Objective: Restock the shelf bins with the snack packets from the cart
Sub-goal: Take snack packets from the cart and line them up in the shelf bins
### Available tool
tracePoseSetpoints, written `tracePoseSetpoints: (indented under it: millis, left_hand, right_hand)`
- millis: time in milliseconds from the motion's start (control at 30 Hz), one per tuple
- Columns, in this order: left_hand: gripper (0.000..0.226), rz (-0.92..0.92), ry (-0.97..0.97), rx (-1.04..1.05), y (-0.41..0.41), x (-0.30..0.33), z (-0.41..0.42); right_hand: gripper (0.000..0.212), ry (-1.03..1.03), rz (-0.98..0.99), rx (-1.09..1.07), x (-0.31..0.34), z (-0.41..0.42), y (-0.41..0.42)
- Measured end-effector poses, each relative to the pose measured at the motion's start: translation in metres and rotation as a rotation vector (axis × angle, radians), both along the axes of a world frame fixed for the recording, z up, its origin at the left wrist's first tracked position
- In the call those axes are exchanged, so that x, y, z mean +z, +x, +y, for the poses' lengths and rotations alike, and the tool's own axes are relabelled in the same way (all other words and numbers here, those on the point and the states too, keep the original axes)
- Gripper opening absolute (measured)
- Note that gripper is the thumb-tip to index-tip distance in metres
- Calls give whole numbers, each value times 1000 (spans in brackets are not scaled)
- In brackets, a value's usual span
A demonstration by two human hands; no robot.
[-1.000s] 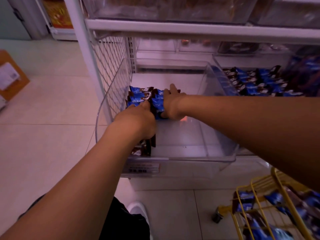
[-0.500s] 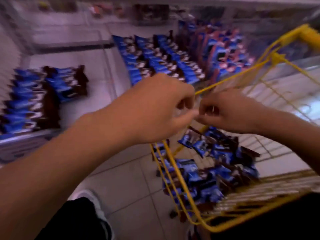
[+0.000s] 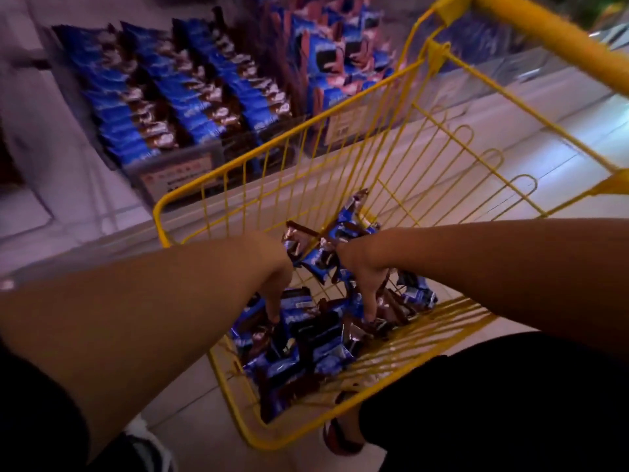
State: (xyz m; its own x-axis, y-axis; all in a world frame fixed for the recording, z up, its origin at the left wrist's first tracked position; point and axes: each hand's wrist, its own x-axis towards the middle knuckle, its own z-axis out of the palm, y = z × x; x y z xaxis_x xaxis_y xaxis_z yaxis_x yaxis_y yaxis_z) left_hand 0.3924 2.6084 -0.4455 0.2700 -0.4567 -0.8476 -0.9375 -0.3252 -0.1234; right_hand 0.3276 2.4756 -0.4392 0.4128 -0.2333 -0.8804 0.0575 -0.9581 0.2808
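- Yellow wire cart (image 3: pixel 343 117) fills centre frame, tilted in the view, its thick yellow handle bar (image 3: pixel 544 35) at upper right; cart stands on pale tiled floor (image 3: pixel 190 413) just beside the shelf front
- Loose heap of blue-and-brown snack packets (image 3: pixel 306 338) lies on the cart's wire bottom, piled toward the near corner; a few packets lean against the far wire wall
- Left hand (image 3: pixel 277 284) reaches down into the cart, fingers pointing down into the pile at its left side; fingertips touch the packets; whether anything is actually gripped, cannot tell
- Right hand (image 3: pixel 366 284) also down in the cart, fingers extended into the packets near the middle of the heap; fingertips buried among wrappers; grip cannot be made out
- Both bare forearms cross the near rim of the cart
- Clear plastic shelf bin (image 3: pixel 136 158) at upper left holds three neat rows of matching blue-and-brown packets (image 3: pixel 177 93); price label on its front edge, blurred
- Neighbouring bin to the right holds blue-and-pink packets (image 3: pixel 337 59) standing upright, seen partly through the cart wires
- White shoe (image 3: pixel 146 441) at bottom left; red-and-white shoe (image 3: pixel 337 434) under the cart's near corner
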Motion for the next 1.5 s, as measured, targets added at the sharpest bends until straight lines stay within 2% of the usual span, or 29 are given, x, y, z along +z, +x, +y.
tracePoseSetpoints:
  millis: [67, 167, 267, 333, 400, 433, 500, 567, 633, 733, 800, 867, 1000, 1133, 1233, 1333, 1433, 1500]
  left_hand:
    - [76, 64, 22, 47, 5, -11, -4]
    - [72, 70, 56, 85, 0, -5, -6]
    - [65, 117, -38, 161, 1, -3, -13]
    - [71, 158, -59, 260, 2, -6, -12]
    - [82, 124, -26, 309, 1, -8, -6]
    - [75, 122, -11, 305, 1, -10, -3]
    - [47, 148, -60, 308, 5, -13, 0]
    - [38, 181, -108, 351, 8, -4, 1]
    - [31, 276, -120, 454, 15, 5, -3]
    - [21, 412, -334, 639, 25, 26, -4]
    - [18, 494, -522, 742, 30, 42, 1]
    - [11, 595, -693, 836, 34, 59, 13]
    - [25, 701, -876, 896, 37, 82, 53]
    - [33, 699, -1041, 1023, 29, 86, 77]
    - [37, 781, -1198, 1208, 22, 91, 88]
    - [47, 923, -1390, 1324, 15, 100, 106]
    - [51, 1013, -1546, 1357, 10, 111, 125]
    - [53, 967, -1684, 1396, 13, 115, 134]
  right_hand:
    - [117, 115, -29, -116, -20, -7, 9]
    - [112, 225, -4, -359, -26, -10, 2]
    - [113, 305, -40, -494, -31, -20, -2]
    - [116, 324, -66, -550, -31, -24, -4]
    - [117, 340, -93, -619, -33, -28, -4]
    - [116, 341, -86, -641, -32, -28, -2]
    - [116, 336, -79, -643, -27, -28, 2]
    - [118, 338, -98, -628, -15, -30, 9]
    - [110, 373, -137, -646, 2, -34, 15]
    - [83, 485, -232, -723, 31, -45, 15]
    - [59, 616, -294, -808, 46, -51, 12]
    - [47, 778, -303, -907, 58, -54, 7]
    - [48, 1007, -331, -1013, 72, -42, -2]
    - [50, 1135, -381, -1051, 79, -21, -7]
    - [48, 1183, -523, -1050, 89, -9, -11]
    - [36, 1341, -675, -1044, 105, 1, -16]
    - [52, 1530, -760, -1069, 117, 15, -20]
    - [64, 1634, -798, -1107, 122, 28, -19]
